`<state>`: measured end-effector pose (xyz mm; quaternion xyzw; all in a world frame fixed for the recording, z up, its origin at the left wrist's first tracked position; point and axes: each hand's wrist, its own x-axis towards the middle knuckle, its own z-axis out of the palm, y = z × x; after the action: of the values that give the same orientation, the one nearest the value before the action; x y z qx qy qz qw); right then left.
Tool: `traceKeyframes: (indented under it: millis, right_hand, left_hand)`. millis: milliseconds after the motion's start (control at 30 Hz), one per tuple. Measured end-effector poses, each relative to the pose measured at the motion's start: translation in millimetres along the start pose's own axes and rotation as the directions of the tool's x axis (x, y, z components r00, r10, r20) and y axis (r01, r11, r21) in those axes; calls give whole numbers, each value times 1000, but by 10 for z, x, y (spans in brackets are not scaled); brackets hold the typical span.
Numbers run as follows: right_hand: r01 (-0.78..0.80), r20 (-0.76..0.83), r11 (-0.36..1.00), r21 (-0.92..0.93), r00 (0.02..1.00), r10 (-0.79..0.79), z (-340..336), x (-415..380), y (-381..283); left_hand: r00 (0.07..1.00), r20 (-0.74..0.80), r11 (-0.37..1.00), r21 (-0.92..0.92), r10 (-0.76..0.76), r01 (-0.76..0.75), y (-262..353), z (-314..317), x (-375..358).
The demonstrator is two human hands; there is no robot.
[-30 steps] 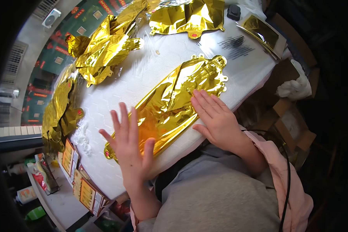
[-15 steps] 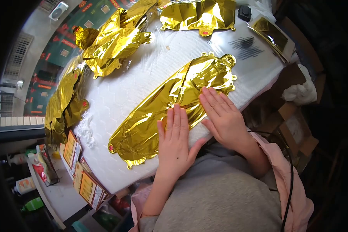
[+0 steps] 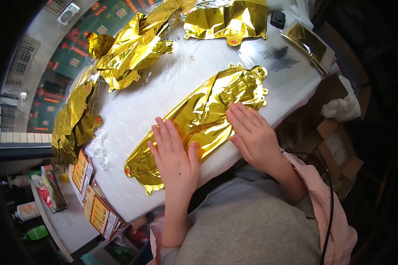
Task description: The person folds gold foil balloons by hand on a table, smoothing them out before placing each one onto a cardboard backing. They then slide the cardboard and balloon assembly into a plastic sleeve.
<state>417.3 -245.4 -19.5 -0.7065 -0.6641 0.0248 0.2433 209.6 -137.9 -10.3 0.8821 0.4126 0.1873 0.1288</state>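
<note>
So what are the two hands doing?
Left hand: open, flat on the gold foil balloon.
Right hand: open, flat on the same balloon.

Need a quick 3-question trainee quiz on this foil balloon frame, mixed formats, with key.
1. True or false: both the left hand and the right hand lie flat on the long flattened gold foil balloon.
2. What does that balloon lie on? A) white padded table top B) green floor C) cardboard box
3. Fill in: the small black box sits near the table's ___ edge.

Key: 1 true; 2 A; 3 far.
</note>
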Motion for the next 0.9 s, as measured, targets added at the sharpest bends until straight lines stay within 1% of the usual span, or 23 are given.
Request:
traceKeyframes:
  millis: [67,100,167,300,367,433,500,533,567,667,800,833,867,900]
  right_hand:
    - [-47,-39,998,46,998,48,2,29,-21]
    - [-49,-41,998,44,998,51,5,55,-30]
    - [-47,-132,997,65,990,55,-9,111,-68]
    - [-93,-126,995,30,987,96,-86,450,-75]
    - [-38,-161,997,-69,987,26,-6,684,55]
    - [-19,-159,996,-85,987,6,97,842,193]
    - [-10,-183,999,-47,983,1,171,936,281]
    - [-40,-164,999,-34,986,34,162,958,282]
    - [-37,-160,999,-34,987,31,177,973,294]
    - [-34,-201,999,-14,979,30,213,978,321]
    - [-37,-204,997,74,978,51,211,966,344]
    - [-38,-207,993,115,976,61,210,962,356]
    - [-37,-206,993,115,977,60,206,961,366]
    - [-55,-205,990,129,975,81,204,960,376]
  left_hand:
    - [995,32,978,191,-91,84,-125,191,0]
    - [996,32,979,189,-87,80,-124,186,18]
    - [991,62,969,227,-115,98,-102,176,20]
    - [994,46,973,213,-103,91,-113,198,12]
    - [995,24,964,251,-94,85,-124,211,-3]
    - [996,10,965,247,-90,84,-136,228,-17]
    - [996,-6,966,243,-90,89,-134,226,-13]
    - [995,-12,969,229,-97,97,-116,206,-8]
    - [994,-16,971,216,-104,105,-101,194,-10]
    - [992,-50,972,203,-113,121,-79,201,-15]
    - [991,-33,968,209,-133,137,-89,198,-18]
    - [991,-4,964,232,-133,130,-91,191,-19]
    - [991,25,959,255,-134,124,-91,185,-19]
    - [990,24,959,255,-137,126,-86,180,-17]
